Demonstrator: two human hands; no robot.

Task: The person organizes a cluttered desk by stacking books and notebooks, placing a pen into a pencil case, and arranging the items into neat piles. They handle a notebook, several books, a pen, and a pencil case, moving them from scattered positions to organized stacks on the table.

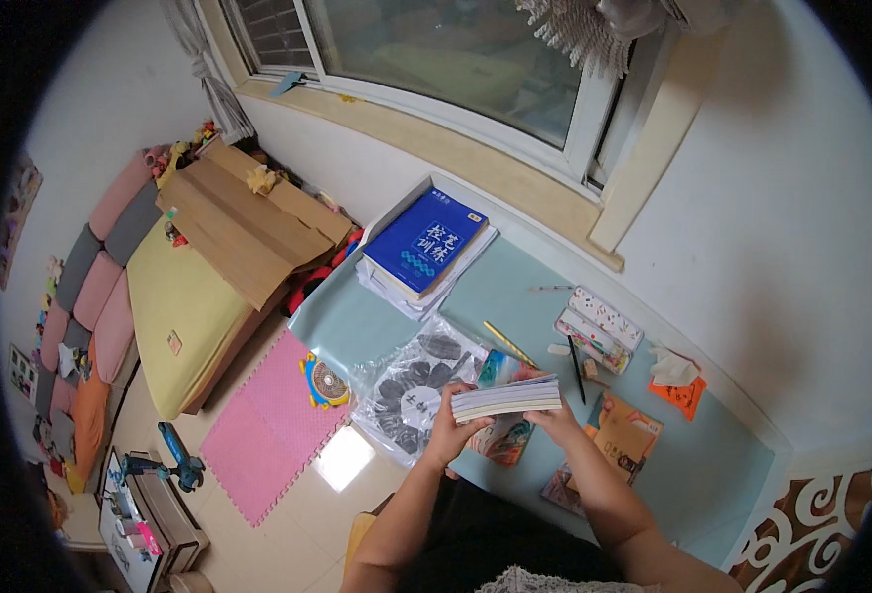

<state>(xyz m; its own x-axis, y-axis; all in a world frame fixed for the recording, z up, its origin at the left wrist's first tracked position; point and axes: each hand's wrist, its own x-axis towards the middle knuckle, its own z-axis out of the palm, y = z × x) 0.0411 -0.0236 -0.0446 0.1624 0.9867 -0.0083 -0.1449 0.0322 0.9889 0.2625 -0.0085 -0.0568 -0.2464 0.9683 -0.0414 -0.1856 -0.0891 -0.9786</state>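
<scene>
Between my left hand (pixel 449 422) and my right hand (pixel 558 424) I hold a stack of thin books (pixel 506 398), one hand at each end, page edges facing up toward me. Beneath the stack, a book with a colourful cover (pixel 505 442) lies on the pale blue desk mat (pixel 710 489), partly hidden. To its left is a clear plastic bag (pixel 406 393) with a black-and-white flower print. By my right forearm lie an orange-brown booklet (pixel 623 437) and another one partly under it.
A blue workbook (pixel 427 241) tops papers at the desk's far left. An open pencil case (pixel 599 326), a black pen (pixel 576 368), a yellow pencil (pixel 510 343), an eraser (pixel 558 349) and an orange tissue pack (pixel 679 396) lie beyond my hands. A small fan (pixel 327 382) stands left of the desk.
</scene>
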